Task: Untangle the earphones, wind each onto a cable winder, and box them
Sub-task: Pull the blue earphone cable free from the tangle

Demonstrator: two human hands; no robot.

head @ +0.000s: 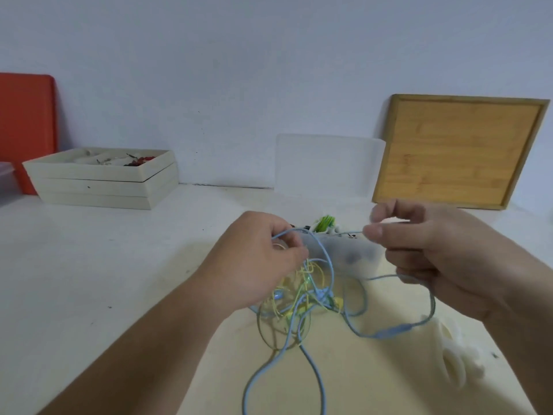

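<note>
Left hand: my left hand (263,259) curls its fingers round the top of the earphone tangle (299,298) and holds it.
Right hand: my right hand (434,256) pinches the blue cable (329,235) between thumb and forefinger.
Blue cable: it runs tight from one hand to the other; another part loops down under my right hand to the table (89,265).
Tangle: yellow, green and blue wires hang below my left hand, in front of the box.
Box: a translucent plastic box (350,253) sits just behind my hands, which partly cover it.
Around: a wooden board (457,154) leans on the wall at right, stacked cream trays (101,178) and a red board (27,130) at left.
</note>
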